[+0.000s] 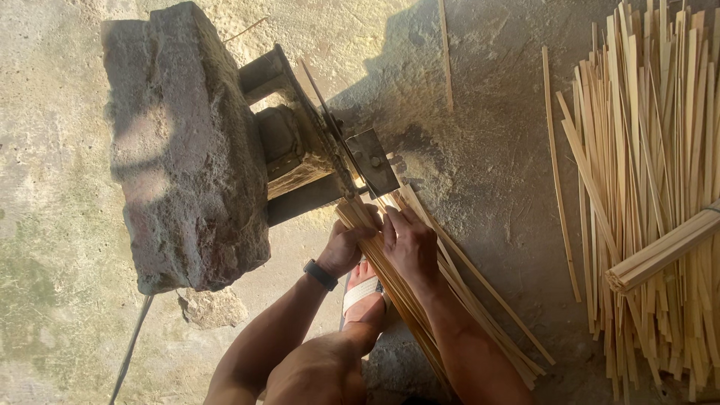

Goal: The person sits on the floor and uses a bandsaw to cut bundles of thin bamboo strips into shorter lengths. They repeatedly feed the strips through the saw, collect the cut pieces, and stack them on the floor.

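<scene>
Quick tally, live: 1 big stone block w/ 1 smaller stone chunk beside it, 1 metal blade rig w/ 1 square plate, 2 hands — left hand and right hand — plus 1 wristwatch and 1 foot in 1 white-strapped sandal. Bamboo strips: 1 handful under the hands, 1 big loose heap, 1 tied bundle on top of it, too many strips to count singly. Strays on the floor approx 2, a long strip and a short strip, + 1 thin rod.
</scene>
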